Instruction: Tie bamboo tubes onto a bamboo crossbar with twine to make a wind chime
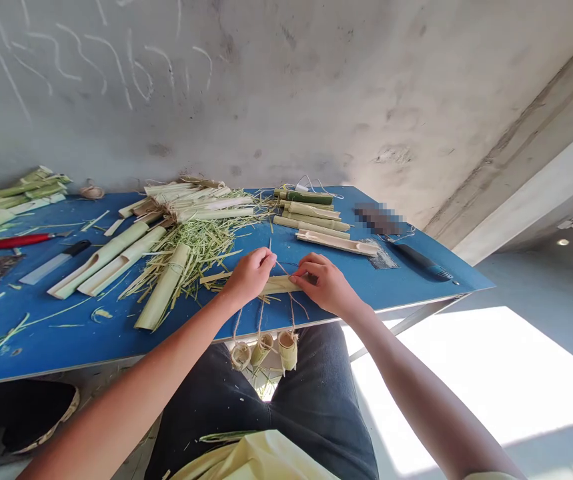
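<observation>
A split bamboo piece (pixel 281 285) lies along the table's front edge, under both hands. My left hand (pixel 250 275) is closed in a pinch on thin twine (pixel 282 268) above it; an end sticks up past the fingertips. My right hand (pixel 323 285) is closed too, its fingertips pinching the twine against the bamboo's right part. Three short bamboo tubes hang by strings below the edge: a left tube (pixel 241 357), a middle tube (pixel 262 349) and a right tube (pixel 288 351). The exact wrap of the twine is partly hidden by my fingers.
Bamboo shavings (pixel 201 243) and split bamboo pile up left of centre, with a bamboo length (pixel 163 290) in front. A saw (pixel 56 262) and a red-handled tool (pixel 21 241) lie left. More bamboo pieces (pixel 316 220) and a dark power tool (pixel 421 261) lie right.
</observation>
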Demonstrator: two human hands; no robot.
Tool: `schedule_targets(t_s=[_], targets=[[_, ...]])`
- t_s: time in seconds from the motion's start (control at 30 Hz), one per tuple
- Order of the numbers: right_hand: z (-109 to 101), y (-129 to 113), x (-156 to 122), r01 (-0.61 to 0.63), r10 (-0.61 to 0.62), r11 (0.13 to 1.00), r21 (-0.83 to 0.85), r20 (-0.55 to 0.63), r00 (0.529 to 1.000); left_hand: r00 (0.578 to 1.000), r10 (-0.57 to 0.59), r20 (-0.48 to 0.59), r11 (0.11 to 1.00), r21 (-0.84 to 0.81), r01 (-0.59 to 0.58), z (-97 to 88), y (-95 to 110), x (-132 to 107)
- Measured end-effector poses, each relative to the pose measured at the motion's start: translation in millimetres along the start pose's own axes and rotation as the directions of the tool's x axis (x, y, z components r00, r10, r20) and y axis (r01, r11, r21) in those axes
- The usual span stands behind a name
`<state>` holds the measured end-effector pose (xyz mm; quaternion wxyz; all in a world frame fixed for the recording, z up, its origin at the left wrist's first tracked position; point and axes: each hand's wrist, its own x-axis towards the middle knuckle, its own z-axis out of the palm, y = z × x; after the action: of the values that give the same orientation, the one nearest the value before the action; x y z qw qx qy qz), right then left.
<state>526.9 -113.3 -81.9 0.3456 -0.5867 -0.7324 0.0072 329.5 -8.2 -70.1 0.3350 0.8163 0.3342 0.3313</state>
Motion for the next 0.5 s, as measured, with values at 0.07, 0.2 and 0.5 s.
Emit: schedule_targets(t_s=[0.07, 0.2, 0.5], targets=[[0.0, 0.1, -1.1, 0.003, -0.003, 1.0, -0.003, 0.002, 1.0, 1.0, -0.018, -0.014, 1.0, -0.017, 0.017, -0.8, 1.0, 0.0], [-0.8, -1.8, -3.4, 0.008, -0.008, 1.0, -0.012, 0.006, 1.0, 0.998, -0.041, -0.043, 0.999, -0.035, 0.04, -2.2, 2.8, 0.3], [1.5, -8.3, 1.3, -0.078, 0.078, 0.997, 0.013, -0.02, 0.997, 0.999, -0.014, -0.031, 0.999, -0.032, 0.013, -1.4, 5.3, 0.6]])
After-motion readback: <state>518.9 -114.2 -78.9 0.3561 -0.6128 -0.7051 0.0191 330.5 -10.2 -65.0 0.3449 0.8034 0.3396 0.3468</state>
